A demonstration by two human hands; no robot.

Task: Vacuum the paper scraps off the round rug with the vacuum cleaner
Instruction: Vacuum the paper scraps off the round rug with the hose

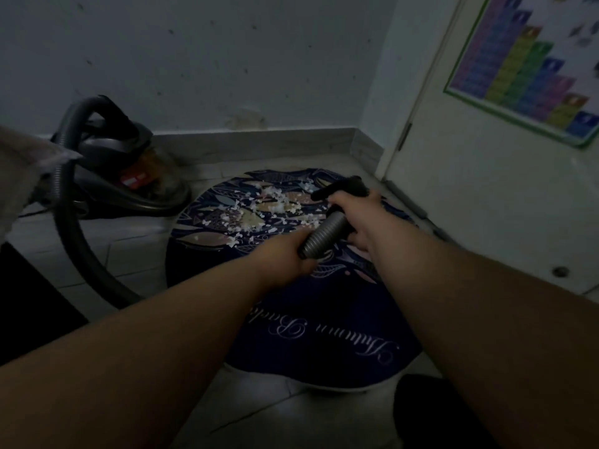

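Observation:
A dark blue round rug (324, 335) with leaf patterns and white script lies on the tiled floor. White paper scraps (275, 202) are scattered over its far half. My left hand (285, 257) grips the ribbed grey vacuum hose (325, 233) just above the rug. My right hand (356, 215) holds the black hose handle and nozzle (343, 187), which points at the far right part of the rug beside the scraps. The vacuum cleaner body (126, 170) sits on the floor at the left, against the wall.
The hose (69, 231) loops from the vacuum body down across the floor at the left. A white door (486, 189) with a coloured poster (531, 66) stands at the right. A wall and skirting (259, 140) close the back. A dark object (29, 303) sits at the left edge.

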